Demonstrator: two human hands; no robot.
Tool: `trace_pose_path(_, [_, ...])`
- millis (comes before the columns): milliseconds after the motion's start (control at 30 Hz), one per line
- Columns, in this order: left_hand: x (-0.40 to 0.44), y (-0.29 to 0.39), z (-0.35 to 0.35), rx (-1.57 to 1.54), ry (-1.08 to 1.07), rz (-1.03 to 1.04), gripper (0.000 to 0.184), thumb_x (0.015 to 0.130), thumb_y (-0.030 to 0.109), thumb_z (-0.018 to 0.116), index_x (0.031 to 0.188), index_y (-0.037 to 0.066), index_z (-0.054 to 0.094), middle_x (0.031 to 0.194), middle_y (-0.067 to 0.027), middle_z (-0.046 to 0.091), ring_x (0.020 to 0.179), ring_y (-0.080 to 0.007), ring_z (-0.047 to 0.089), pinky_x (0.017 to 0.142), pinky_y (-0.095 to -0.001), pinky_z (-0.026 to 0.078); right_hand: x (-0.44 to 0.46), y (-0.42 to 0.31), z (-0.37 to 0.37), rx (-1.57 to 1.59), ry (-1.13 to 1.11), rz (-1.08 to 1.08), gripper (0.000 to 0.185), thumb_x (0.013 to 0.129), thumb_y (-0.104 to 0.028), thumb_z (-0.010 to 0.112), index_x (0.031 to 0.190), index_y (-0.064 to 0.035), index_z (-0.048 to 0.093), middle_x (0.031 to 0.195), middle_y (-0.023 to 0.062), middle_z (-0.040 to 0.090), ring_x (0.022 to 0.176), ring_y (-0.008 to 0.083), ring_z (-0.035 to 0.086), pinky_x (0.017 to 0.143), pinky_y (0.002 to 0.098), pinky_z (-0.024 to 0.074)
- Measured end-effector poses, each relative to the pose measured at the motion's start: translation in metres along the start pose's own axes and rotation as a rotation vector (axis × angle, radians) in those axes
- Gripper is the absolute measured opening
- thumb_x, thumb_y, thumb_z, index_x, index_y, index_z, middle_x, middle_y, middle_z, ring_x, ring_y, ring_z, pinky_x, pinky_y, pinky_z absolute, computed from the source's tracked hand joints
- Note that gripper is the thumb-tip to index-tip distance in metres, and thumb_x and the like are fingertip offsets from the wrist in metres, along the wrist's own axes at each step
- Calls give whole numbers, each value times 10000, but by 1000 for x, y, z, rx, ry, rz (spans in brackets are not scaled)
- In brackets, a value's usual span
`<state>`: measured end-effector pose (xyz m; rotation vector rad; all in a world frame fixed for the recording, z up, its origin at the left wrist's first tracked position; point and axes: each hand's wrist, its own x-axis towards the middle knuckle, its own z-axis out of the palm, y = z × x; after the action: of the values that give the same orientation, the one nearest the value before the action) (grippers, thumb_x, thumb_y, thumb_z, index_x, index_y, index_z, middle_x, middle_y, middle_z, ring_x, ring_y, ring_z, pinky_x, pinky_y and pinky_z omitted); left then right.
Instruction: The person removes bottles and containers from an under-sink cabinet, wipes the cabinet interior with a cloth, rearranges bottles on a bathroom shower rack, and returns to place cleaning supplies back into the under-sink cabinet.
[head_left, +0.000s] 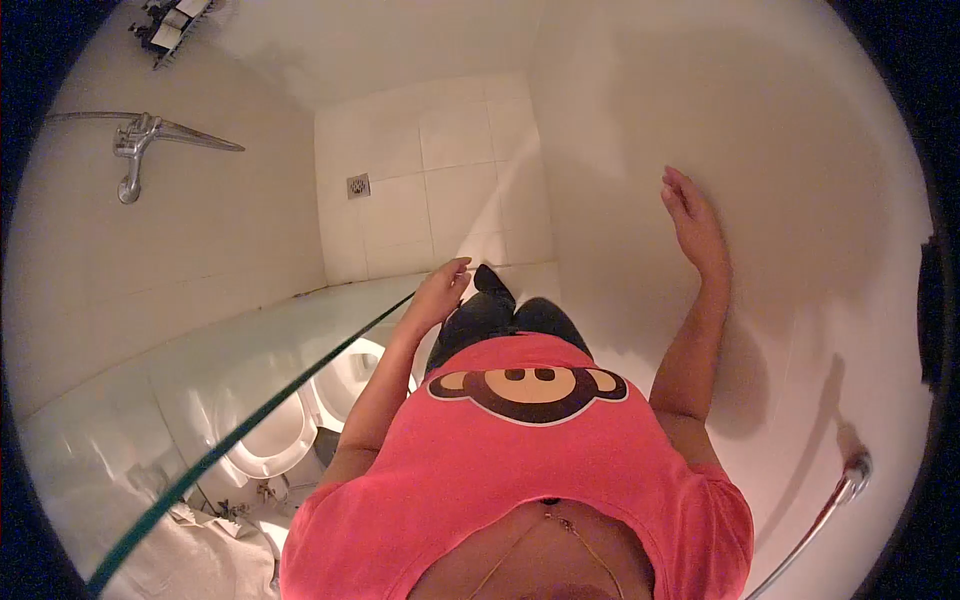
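My left hand (443,290) hangs beside the top of a glass panel (290,392), with its fingers loosely stretched out and nothing visible in them. Whether it touches the glass edge I cannot tell. My right hand (692,218) is raised by the pale right-hand wall (620,130), its fingers extended and holding nothing. Contact with the wall is not certain. Between the hands is my pink shirt (520,470) with a cartoon face on it, above dark trousers (470,330) and a dark shoe (490,281).
A shower mixer tap (145,135) juts from the left wall. Ahead, the tiled floor (455,190) has a square drain (358,186). A chrome rail or shower arm (835,500) is at lower right. Behind the glass stands a white toilet (270,440). A rack (175,25) hangs at upper left.
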<state>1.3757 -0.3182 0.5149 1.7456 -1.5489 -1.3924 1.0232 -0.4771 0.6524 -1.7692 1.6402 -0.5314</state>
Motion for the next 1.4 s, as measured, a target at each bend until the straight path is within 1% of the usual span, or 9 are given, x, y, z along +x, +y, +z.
trace_pose_path(267, [-3, 33, -14, -30, 6, -79, 371, 892, 212, 496, 1211, 23, 498, 1130, -206, 570, 1027, -326, 565, 871, -382, 440, 17, 18, 5, 58, -67, 147, 474, 909, -312, 498, 1287, -36, 425, 1181, 186, 551, 1077, 296, 532, 949, 361, 395])
trace_pose_path(467, [1, 47, -33, -195, 188, -73, 360, 900, 211, 500, 1206, 21, 504, 1117, -204, 577, 1023, -315, 570, 861, -367, 445, 72, 33, 12, -41, -258, 353, 564, 889, -376, 501, 1322, -39, 371, 1220, 212, 519, 1127, 336, 499, 970, 398, 371])
trace_pose_path(667, [42, 81, -75, -336, 408, -78, 368, 930, 214, 466, 1232, 4, 475, 1158, -176, 570, 1072, -271, 547, 922, -342, 415, 234, 30, 76, -792, -327, 243, 627, 877, -466, 429, 1342, -51, 358, 1310, 232, 426, 1221, 388, 397, 1024, 437, 312])
trace_pose_path(767, [66, 51, -84, -407, 572, -89, 347, 914, 186, 474, 1201, -9, 488, 1118, -194, 582, 1061, -277, 557, 896, -340, 425, 321, 32, 151, -740, -405, -17, 631, 864, -471, 466, 1292, -11, 413, 1294, 211, 451, 1200, 349, 432, 1017, 426, 320])
trace_pose_path(900, [103, 17, -118, -485, 886, -268, 348, 910, 188, 482, 1208, 9, 484, 1115, -203, 582, 1055, -289, 565, 897, -337, 431, 411, -129, 234, -577, -821, -422, 556, 862, -391, 490, 1255, 1, 456, 1279, 192, 473, 1169, 320, 470, 1004, 376, 340])
trace_pose_path(1000, [141, -8, -146, -509, 999, -326, 346, 907, 200, 488, 1202, 19, 491, 1116, -210, 580, 1044, -304, 571, 885, -345, 443, 470, -208, 312, -425, -589, -825, 464, 882, -294, 486, 1250, -12, 464, 1215, 204, 523, 1100, 328, 525, 943, 362, 400])
trace_pose_path(1133, [169, 29, -209, -349, 958, -321, 356, 905, 209, 490, 1207, 19, 488, 1142, -198, 570, 1047, -311, 567, 880, -357, 451, 499, -360, 352, -28, -769, -851, 374, 889, -236, 515, 1184, -6, 514, 1103, 178, 599, 1006, 270, 585, 867, 338, 449])
trace_pose_path(1267, [183, 48, -258, -319, 1029, -323, 362, 910, 214, 486, 1210, 13, 484, 1163, -196, 558, 1061, -304, 560, 880, -354, 450, 536, -470, 403, 120, -726, -988, 330, 886, -264, 531, 1119, -34, 562, 1000, 144, 635, 911, 204, 606, 812, 312, 465])
trace_pose_path(1400, [173, 57, -274, -373, 1108, -388, 360, 920, 220, 474, 1214, 13, 481, 1158, -193, 562, 1073, -276, 555, 885, -341, 444, 575, -606, 431, 427, -382, -976, 356, 814, -240, 609, 1092, -22, 561, 1025, 171, 621, 974, 282, 589, 826, 364, 456])
